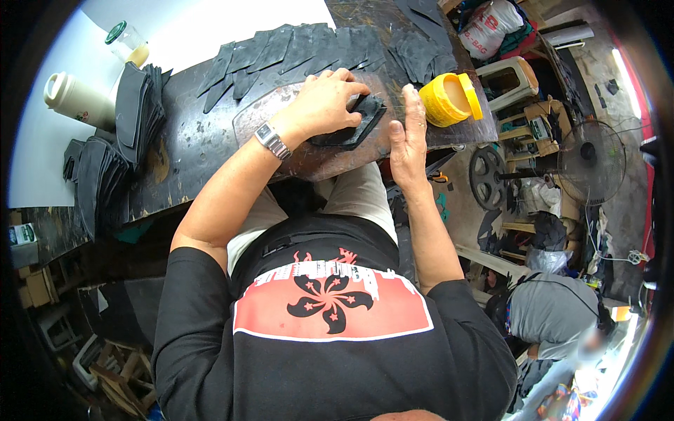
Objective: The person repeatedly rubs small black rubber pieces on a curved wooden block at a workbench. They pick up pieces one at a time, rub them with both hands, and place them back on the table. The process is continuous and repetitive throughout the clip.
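Observation:
My left hand (pixel 324 105), with a metal watch at its wrist, bends over a black leather-like piece (pixel 361 130) on the work board. Thumb and fingers close on its upper left side; part of the piece is hidden under them. My right hand (pixel 409 140) is raised just right of the piece, edge-on, its fingers straight and its thumb apart. Nothing shows in it. A yellow tub (pixel 439 102) stands close to its right, with a pale inside. The worn brown board (pixel 323 165) lies under the piece at the table's near edge.
Flat black pieces (pixel 302 49) overlap in a row along the back. Stacks of black pieces (pixel 105 175) lie at the left, beside a cream cup (pixel 77 98) and a green-lidded jar (pixel 128 43). A standing fan (pixel 592 161) and a bent-over person (pixel 558 316) are at the right.

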Motion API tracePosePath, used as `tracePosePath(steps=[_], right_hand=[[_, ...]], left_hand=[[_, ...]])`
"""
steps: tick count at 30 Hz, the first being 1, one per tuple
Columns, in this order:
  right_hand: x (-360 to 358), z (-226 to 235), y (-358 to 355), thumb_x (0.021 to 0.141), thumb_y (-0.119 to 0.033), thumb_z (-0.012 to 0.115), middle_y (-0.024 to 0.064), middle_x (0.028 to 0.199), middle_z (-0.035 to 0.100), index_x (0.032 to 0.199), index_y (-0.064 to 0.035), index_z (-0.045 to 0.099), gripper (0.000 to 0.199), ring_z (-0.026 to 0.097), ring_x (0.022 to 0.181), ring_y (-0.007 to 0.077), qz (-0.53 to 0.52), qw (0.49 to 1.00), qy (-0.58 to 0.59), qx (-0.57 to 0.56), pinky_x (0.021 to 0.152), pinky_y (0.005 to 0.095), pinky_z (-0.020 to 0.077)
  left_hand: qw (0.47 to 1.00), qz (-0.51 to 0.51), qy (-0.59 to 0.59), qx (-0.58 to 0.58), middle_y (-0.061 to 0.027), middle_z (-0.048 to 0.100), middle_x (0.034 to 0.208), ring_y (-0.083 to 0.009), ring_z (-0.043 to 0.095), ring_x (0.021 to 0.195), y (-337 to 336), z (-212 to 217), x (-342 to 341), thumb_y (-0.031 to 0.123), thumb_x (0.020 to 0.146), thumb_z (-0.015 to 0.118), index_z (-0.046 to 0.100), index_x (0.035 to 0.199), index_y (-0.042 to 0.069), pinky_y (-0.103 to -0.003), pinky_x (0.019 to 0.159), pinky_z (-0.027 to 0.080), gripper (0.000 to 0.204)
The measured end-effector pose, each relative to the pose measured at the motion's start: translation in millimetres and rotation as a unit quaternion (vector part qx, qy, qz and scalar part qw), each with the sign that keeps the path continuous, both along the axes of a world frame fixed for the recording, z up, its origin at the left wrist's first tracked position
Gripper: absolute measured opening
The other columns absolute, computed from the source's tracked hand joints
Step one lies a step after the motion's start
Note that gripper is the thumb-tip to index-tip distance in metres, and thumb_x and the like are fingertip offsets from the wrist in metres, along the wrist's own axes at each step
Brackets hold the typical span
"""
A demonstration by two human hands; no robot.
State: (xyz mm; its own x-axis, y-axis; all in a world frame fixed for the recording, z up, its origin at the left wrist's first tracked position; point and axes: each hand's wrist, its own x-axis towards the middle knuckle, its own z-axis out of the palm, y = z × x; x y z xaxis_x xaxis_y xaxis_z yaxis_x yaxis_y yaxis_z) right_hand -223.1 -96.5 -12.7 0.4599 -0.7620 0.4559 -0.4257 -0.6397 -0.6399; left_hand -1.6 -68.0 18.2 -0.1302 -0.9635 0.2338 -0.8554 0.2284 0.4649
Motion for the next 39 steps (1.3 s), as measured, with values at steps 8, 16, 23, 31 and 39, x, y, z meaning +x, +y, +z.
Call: tracePosePath(steps=[8, 16, 23, 31, 39], right_hand=[[7.2, 3.8, 3.9, 0.110, -0.052, 0.042, 0.0156, 0.163, 0.037, 0.162, -0.0038, 0.027, 0.073, 0.042, 0.145, 0.0281, 0.029, 0.980, -0.185, 0.065, 0.121, 0.0419, 0.0284], [15.2, -2.3, -2.1, 0.111, -0.052, 0.031, 0.0120, 0.125, 0.062, 0.164, -0.0033, 0.021, 0.072, 0.056, 0.120, 0.0205, 0.084, 0.958, -0.250, 0.111, 0.113, 0.0374, 0.0378], [22.7, -17.4, -2.5, 0.111, -0.049, 0.033, 0.0116, 0.116, 0.062, 0.163, -0.0019, 0.023, 0.071, 0.059, 0.111, 0.0193, 0.086, 0.962, -0.241, 0.099, 0.109, 0.0368, 0.0406], [21.5, -35.8, -7.5, 0.108, -0.055, 0.040, 0.0101, 0.123, 0.057, 0.162, -0.0046, 0.028, 0.075, 0.057, 0.117, 0.0207, 0.073, 0.978, -0.191, 0.044, 0.111, 0.0392, 0.0390], [22.8, -29.9, -3.5, 0.108, -0.058, 0.037, 0.0110, 0.122, 0.058, 0.158, -0.0011, 0.036, 0.076, 0.058, 0.115, 0.0213, 0.050, 0.985, -0.165, 0.011, 0.108, 0.0382, 0.0415]], left_hand=[[0.994, -0.034, 0.012, -0.101, -0.0093, 0.064, 0.129, -0.0301, 0.059, 0.123, 10.3, -0.1, -7.0, 0.014, 0.081, 0.074, 0.067, 0.128, 0.013, -0.044, 0.107, 0.042, 0.048], [0.987, -0.056, 0.149, -0.033, -0.0093, 0.073, 0.103, -0.0275, 0.069, 0.101, 12.5, 5.5, -9.4, 0.004, 0.083, 0.069, 0.058, 0.130, 0.011, -0.040, 0.096, 0.050, 0.049], [0.908, 0.023, 0.417, 0.037, -0.0026, 0.070, 0.099, -0.0072, 0.062, 0.087, 15.3, 2.0, 13.4, -0.005, 0.086, 0.061, 0.055, 0.135, 0.008, -0.024, 0.079, 0.051, 0.052], [0.859, 0.132, 0.494, 0.025, -0.0144, 0.071, 0.110, -0.0169, 0.069, 0.097, -40.4, 3.2, 71.1, -0.005, 0.091, 0.046, 0.046, 0.147, 0.003, -0.028, 0.081, 0.055, 0.057], [0.890, 0.127, 0.438, -0.009, -0.0130, 0.067, 0.109, -0.0175, 0.067, 0.098, -129.1, -17.2, 56.9, -0.004, 0.095, 0.042, 0.048, 0.147, 0.004, -0.031, 0.088, 0.054, 0.053]])
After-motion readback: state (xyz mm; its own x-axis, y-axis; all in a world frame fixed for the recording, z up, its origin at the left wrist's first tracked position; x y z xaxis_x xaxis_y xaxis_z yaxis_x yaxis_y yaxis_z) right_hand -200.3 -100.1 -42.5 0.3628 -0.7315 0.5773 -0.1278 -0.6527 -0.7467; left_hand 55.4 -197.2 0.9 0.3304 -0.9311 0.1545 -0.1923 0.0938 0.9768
